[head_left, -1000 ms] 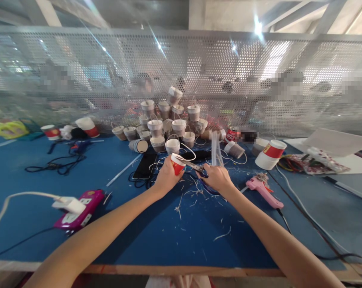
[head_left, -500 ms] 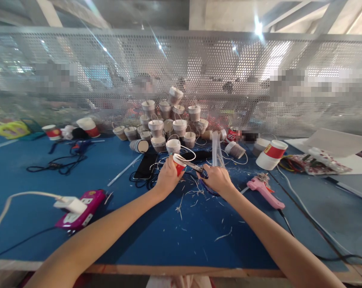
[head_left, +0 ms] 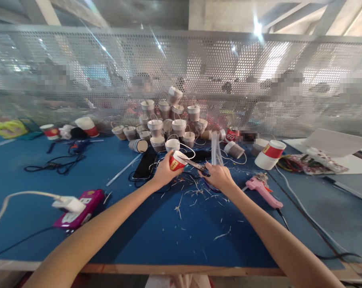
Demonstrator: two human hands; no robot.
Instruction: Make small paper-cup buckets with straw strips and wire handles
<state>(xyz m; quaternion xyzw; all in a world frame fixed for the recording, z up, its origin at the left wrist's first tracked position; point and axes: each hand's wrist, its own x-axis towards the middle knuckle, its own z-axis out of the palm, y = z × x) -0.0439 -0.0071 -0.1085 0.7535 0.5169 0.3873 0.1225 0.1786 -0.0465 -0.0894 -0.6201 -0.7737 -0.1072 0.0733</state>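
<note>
"Perforated metal screening (head_left: 181, 56) stood behind a blue counter (head_left: 169, 240), with concrete beams overhead. What was on the counter?"

"Small grey-and-white buckets (head_left: 156, 127) were piled near its middle, up against the screening, most with thin looped handles. One at the front left lay on its side."

"And the left hand (head_left: 164, 172)?"

"Closed around a red paper cup (head_left: 175, 163), gripping it from the left. It was just in front of the pile, tilted, its white mouth uppermost."

"What about the right hand (head_left: 218, 176)?"

"Wrapped round the handles of the scissors (head_left: 195, 164). Their blades pointed left and reached the cup's rim (whether they were biting into it, I couldn't tell)."

"What lay around the hands?"

"Pale scraps (head_left: 178, 209) were scattered on the counter below them. A black phone (head_left: 144, 167) lay just beyond the left hand, and a pink glue gun (head_left: 265, 193) lay to the right of the right hand."

"Anything further out?"

"On the near left, a purple power strip (head_left: 94, 200) had a white plug (head_left: 71, 205) in it. Over on the right stood a tilted stack of red-and-white cups (head_left: 271, 154), and a red can (head_left: 231, 135) sat between that stack and the buckets."
</note>
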